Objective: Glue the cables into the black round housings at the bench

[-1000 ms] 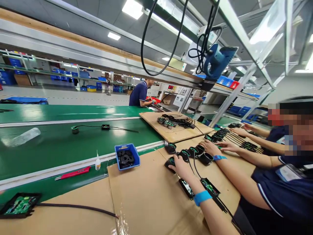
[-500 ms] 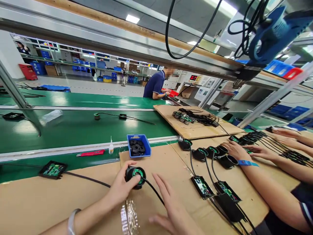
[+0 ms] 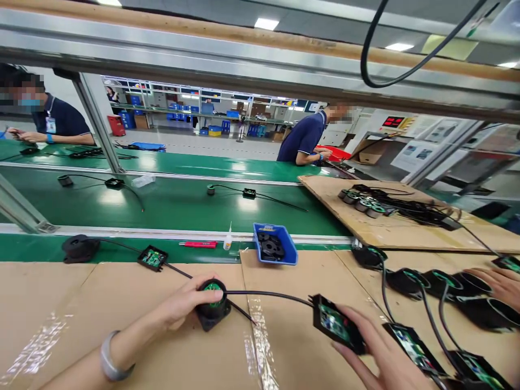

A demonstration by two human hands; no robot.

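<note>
A round black part with a green top point(image 3: 213, 309) sits on the cardboard-covered surface point(image 3: 122, 303) right in front of the person, and the left hand point(image 3: 184, 306) lies over it with the fingers curled down around its rim, pinning it upright so it cannot roll or slide. A black cable point(image 3: 268, 295) runs from that part across the cardboard to a small open box with a green circuit board point(image 3: 335, 325), which the right hand point(image 3: 382, 355) grips from below, fingers wrapped around its edge and its far end tipped up off the surface, the board facing up where it can be seen. Holding both ends this way seems to keep the cable from dragging either piece about. Just beyond the part stand a blue bin of black rings point(image 3: 275, 245), a little glue bottle point(image 3: 228, 239) and a red cutter point(image 3: 199, 244), all near the edge of the green conveyor belt point(image 3: 174, 203), close enough for a short reach. To the left another cabled set point(image 3: 152, 257) lies loose, its cable crossing toward the left hand. To the right a row of similar sets point(image 3: 418, 279) crowds the cardboard, and a neighbour's hand point(image 3: 498, 284) works among them, leaving little room on that side.
</note>
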